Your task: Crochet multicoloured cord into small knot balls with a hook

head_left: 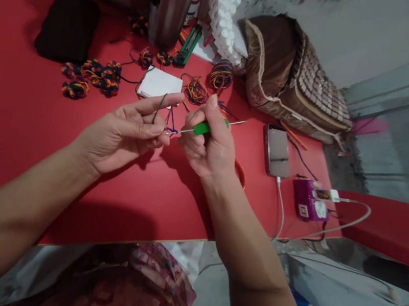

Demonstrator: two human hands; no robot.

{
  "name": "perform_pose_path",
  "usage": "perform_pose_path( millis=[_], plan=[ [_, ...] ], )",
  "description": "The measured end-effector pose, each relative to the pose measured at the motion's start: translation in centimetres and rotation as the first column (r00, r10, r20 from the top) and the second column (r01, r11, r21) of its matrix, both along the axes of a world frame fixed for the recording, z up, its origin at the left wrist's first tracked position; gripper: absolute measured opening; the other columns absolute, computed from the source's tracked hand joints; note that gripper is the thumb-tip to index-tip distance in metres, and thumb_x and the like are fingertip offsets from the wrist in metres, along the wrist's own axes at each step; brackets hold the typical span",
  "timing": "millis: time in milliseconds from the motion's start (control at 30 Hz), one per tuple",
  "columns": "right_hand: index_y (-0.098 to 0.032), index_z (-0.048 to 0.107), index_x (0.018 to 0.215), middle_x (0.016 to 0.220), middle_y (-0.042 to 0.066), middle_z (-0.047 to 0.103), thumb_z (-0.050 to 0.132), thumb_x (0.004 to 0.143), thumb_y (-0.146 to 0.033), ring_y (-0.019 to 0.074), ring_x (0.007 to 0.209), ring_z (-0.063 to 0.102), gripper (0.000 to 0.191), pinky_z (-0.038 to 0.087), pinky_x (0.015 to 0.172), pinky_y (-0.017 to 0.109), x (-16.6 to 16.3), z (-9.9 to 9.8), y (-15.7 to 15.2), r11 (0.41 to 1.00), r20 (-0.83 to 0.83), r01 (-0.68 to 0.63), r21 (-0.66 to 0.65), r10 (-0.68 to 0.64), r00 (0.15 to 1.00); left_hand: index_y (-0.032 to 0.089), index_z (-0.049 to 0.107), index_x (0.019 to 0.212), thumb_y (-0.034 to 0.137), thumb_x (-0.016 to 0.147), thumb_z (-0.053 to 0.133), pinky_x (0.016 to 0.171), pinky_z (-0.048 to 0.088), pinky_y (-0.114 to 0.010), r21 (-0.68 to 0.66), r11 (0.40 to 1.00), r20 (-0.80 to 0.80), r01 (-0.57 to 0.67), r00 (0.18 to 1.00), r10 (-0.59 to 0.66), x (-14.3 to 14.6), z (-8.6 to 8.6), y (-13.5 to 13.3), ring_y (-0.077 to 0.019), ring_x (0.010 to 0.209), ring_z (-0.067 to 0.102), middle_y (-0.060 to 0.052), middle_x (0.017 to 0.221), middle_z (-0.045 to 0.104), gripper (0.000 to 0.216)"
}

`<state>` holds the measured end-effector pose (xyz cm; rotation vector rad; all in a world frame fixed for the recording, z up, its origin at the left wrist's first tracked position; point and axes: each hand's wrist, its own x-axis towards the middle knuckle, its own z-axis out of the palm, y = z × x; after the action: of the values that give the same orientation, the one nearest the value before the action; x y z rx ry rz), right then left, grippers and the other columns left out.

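My right hand [208, 140] is closed round the green handle of a crochet hook [201, 128], whose thin metal shaft points left. At its tip is a small piece of dark blue yarn work [171, 130], pinched between the thumb and fingers of my left hand [130, 133]. A dark strand of yarn [160, 107] passes over my raised left index finger. Both hands are above the red table, close together. Just beyond them lie a white card [160, 84], a loose multicoloured yarn bundle [196, 91] and a round yarn ball [221, 75].
Crocheted multicoloured pieces [100, 77] and a black pouch [68, 26] lie left on the red table [114, 206]. A steel bottle [172, 3], a green cutter [189, 46] and a brown bag [276, 66] stand behind. To the right are a phone [277, 150] and a purple power socket [310, 201] with cables.
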<state>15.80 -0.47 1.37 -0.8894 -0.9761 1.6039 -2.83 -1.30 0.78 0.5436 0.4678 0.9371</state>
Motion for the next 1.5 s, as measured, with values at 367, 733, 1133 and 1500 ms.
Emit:
perform_pose_path(
  millis=[367,733,1133,1500],
  plan=[
    [-0.025,0.068,0.068,0.041,-0.011,0.041,0.078,0.090,-0.080,0.0019,0.031,0.019,0.060,0.015,0.032,0.021,0.0,0.1,-0.4,0.957,0.094,0.188,0.223,-0.213,0.972,0.014,0.088,0.117,0.000,0.079,0.088,0.070,0.062,-0.017,0.005,1.000,0.013,-0.011,1.000,0.011,0.3,0.2,-0.1,-0.0121,0.069,0.076,-0.001,0.070,0.075,0.040],
    [-0.025,0.073,0.069,0.045,-0.008,0.047,0.081,0.093,-0.073,0.0065,0.036,0.027,0.054,0.020,0.035,0.026,0.4,0.0,-0.7,0.899,0.113,0.295,0.323,-0.346,0.931,0.022,0.086,0.123,0.012,0.076,0.099,0.073,0.059,-0.021,0.092,0.994,-0.080,-0.057,0.995,0.064,0.1,0.0,0.1,-0.0126,0.072,0.074,0.004,0.072,0.072,0.049],
    [-0.032,0.083,0.094,0.079,0.005,0.069,0.076,0.100,-0.066,0.0232,0.078,0.068,0.035,0.058,0.066,0.037,-0.6,0.7,-3.8,0.845,0.460,0.148,0.514,-0.417,0.784,0.025,0.085,0.121,0.005,0.082,0.090,0.073,0.059,-0.020,-0.008,0.997,0.014,-0.077,0.997,0.077,0.3,-0.3,0.3,-0.0118,0.074,0.072,0.005,0.073,0.074,0.044],
    [-0.026,0.084,0.107,0.098,0.006,0.081,0.057,0.110,-0.069,0.0190,0.095,0.073,0.052,0.059,0.089,0.030,-0.6,-0.5,-3.0,0.668,0.643,-0.177,0.723,-0.556,0.527,0.023,0.088,0.114,0.001,0.085,0.087,0.067,0.053,-0.019,0.010,0.986,0.048,-0.167,0.985,0.166,0.8,0.3,-0.1,-0.0090,0.064,0.058,0.005,0.069,0.073,0.036]
  ],
)
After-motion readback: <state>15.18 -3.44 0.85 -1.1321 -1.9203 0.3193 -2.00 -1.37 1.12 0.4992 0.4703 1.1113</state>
